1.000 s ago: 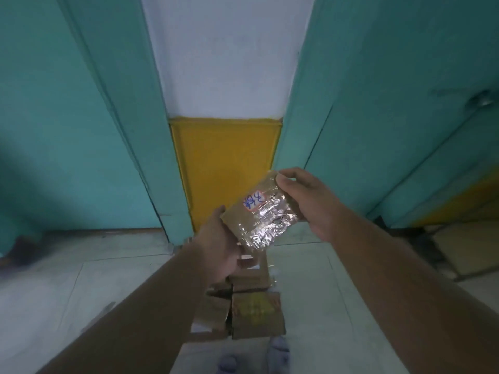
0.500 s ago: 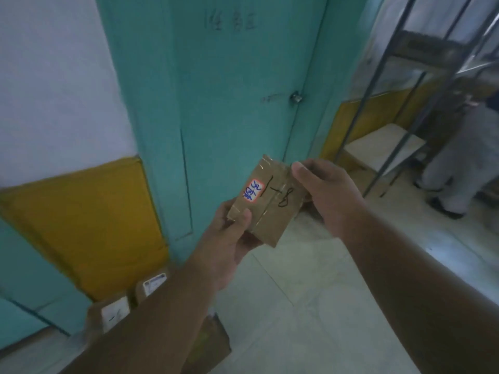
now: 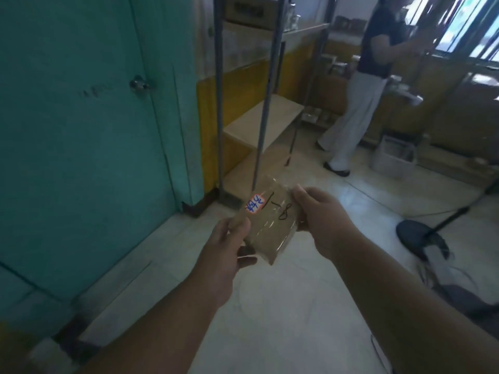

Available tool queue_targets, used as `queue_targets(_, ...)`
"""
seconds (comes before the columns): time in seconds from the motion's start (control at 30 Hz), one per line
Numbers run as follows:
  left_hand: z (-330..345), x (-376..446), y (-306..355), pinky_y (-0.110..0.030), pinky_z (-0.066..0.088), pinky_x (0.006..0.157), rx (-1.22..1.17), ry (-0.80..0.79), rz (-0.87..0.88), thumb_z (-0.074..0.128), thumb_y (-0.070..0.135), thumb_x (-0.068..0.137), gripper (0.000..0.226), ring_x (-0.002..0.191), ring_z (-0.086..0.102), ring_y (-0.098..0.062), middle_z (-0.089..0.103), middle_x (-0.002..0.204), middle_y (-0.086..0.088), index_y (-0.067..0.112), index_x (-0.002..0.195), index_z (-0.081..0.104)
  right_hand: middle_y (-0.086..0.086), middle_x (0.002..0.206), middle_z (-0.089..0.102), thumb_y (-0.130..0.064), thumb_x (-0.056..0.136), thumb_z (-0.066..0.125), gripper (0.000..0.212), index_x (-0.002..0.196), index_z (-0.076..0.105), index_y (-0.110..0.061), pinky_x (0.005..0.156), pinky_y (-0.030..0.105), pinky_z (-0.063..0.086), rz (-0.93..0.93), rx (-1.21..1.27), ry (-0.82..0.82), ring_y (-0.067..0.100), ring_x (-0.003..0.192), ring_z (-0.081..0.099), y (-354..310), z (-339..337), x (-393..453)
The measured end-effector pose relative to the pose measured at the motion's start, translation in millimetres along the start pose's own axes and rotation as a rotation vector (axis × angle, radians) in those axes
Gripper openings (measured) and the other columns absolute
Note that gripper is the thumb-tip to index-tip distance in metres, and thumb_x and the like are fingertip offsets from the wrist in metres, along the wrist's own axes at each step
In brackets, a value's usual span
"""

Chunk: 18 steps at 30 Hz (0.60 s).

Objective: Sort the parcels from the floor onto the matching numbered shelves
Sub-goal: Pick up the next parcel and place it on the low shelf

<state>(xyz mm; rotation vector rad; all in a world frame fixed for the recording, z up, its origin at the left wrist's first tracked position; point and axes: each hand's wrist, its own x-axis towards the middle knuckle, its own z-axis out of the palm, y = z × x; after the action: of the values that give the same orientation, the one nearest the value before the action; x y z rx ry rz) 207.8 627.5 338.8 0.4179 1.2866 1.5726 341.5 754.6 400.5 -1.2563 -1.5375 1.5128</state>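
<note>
Two hands hold one parcel (image 3: 266,225) in front of you, and that much matches a second ago. Your left hand (image 3: 229,247) pinches its near left corner, thumb on top and fingers curled beneath; your right hand (image 3: 321,214) grips the right edge with the thumb over the top face. What has changed is the view behind it. A second ago you faced a white and yellow wall between two teal panels, with more parcels on the floor at your feet. Half a second ago a teal door filled the middle, and a rack showed only at far right. Now the door (image 3: 81,117) sits to the left and the rack (image 3: 266,114) stands straight ahead, just beyond the parcel.

You have turned right, away from the floor pile, which is out of view. The parcel has stayed up between your hands, with its top face toward you. A sticker (image 3: 254,205) with blue writing sits on its far left corner, and the black writing beside it looks like "1-8".

For the task this seems to mean that pickup and label reading are done, and carrying is under way. The rack's low shelf (image 3: 263,121) looks bare from here, and I cannot read any shelf numbers yet. Another person (image 3: 359,90) stands far right, beside more shelving.
</note>
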Motion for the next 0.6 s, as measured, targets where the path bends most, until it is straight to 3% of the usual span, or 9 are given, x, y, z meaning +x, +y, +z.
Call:
queue_targets(0.17,41.9,82.7,-16.1,-0.038,0.052,0.076,0.136,-0.021,-0.072,0.06,0.024,0.099,0.019,0.091,0.069,-0.021,0.072,0.11,-0.007,0.019,0.117,0.061,0.004,0.077,0.073,-0.033,0.098,0.062,0.023,0.093,0.07,-0.012,0.063,0.031,0.052,0.026,-0.059,0.022,0.022,0.073,0.068,21.9,-40.0,90.4)
queue_targets(0.33,94.0,192.5,-18.5,-0.038,0.054,0.081,0.17,-0.112,-0.106,0.062,0.022,0.098,0.016,0.092,0.069,-0.023,0.072,0.11,-0.011,0.018,0.114,0.062,0.008,0.088,0.073,-0.039,0.098,0.059,0.025,0.097,0.07,-0.016,0.069,0.033,0.055,0.042,-0.138,0.113,0.022,0.079,0.066,15.0,-80.5,179.2)
queue_targets(0.43,141.8,247.9,-12.7,-0.041,0.055,0.085,0.157,-0.184,-0.111,0.065,0.023,0.097,0.017,0.093,0.068,-0.025,0.072,0.11,-0.012,0.018,0.113,0.062,0.004,0.082,0.07,-0.042,0.098,0.059,0.027,0.096,0.07,-0.018,0.058,0.026,0.048,0.031,-0.172,0.171,0.015,0.069,0.06,-3.7,-119.9,228.9)
queue_targets(0.53,188.2,294.0,-16.8,-0.045,0.057,0.087,0.172,-0.234,-0.138,0.066,0.022,0.096,0.017,0.097,0.069,-0.029,0.07,0.113,-0.018,0.018,0.111,0.06,-0.001,0.076,0.069,-0.041,0.097,0.06,0.027,0.094,0.07,-0.017,0.063,0.029,0.046,0.022,-0.17,0.181,0.015,0.069,0.06,-7.9,-165.4,277.8)
queue_targets(0.6,215.4,325.1,-27.5,-0.047,0.056,0.089,0.188,-0.241,-0.161,0.066,0.021,0.096,0.015,0.097,0.068,-0.031,0.069,0.115,-0.022,0.017,0.109,0.059,-0.006,0.069,0.069,-0.039,0.098,0.06,0.026,0.093,0.07,-0.016,0.058,0.023,0.047,0.026,-0.183,0.171,0.009,0.065,0.063,0.4,-192.8,314.7)
